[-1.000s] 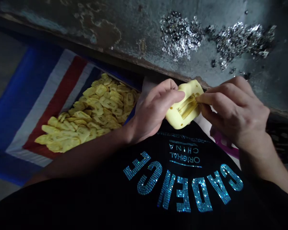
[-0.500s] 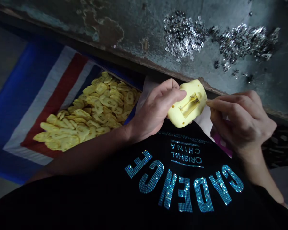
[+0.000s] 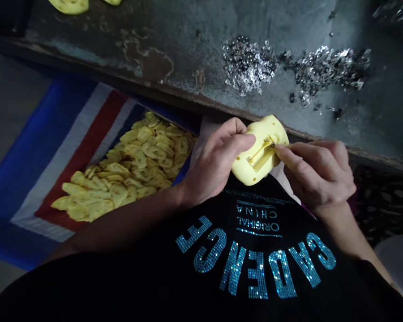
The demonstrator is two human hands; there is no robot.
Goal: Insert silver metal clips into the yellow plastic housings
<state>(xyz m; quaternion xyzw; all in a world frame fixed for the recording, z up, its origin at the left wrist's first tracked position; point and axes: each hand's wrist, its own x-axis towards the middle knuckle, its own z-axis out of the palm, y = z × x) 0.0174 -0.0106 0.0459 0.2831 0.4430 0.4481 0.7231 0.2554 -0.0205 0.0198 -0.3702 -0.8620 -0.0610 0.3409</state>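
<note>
Yellow shell (image 3: 260, 154) before the black shirt (image 3: 188, 290), clamped in the left hand (image 3: 218, 156).
Metal bits (image 3: 271, 145) show at both slot ends, so fitting looks nearly done; the right hand (image 3: 322, 172) touches one end, grip unclear. Loose clips (image 3: 250, 66) remain.

- Casing (image 3: 257, 147): soft pale yellow, with a deeper yellow slot and small brownish holes.
- Heap of parts (image 3: 121, 172): yellow, duller in the shadows.
- Sheet (image 3: 83, 150): broad stripes of blue, white, red, white and navy.
- Surface (image 3: 188, 40): grey-green, blotched rusty brown.
- Metal clips (image 3: 250, 66): bright silver mixed with dark grey.
- Shirt (image 3: 147, 281): black.
- Lettering (image 3: 258, 275): glittering turquoise-blue dots.
- Cloth (image 3: 391, 203) at right: black with pale blotches.
</note>
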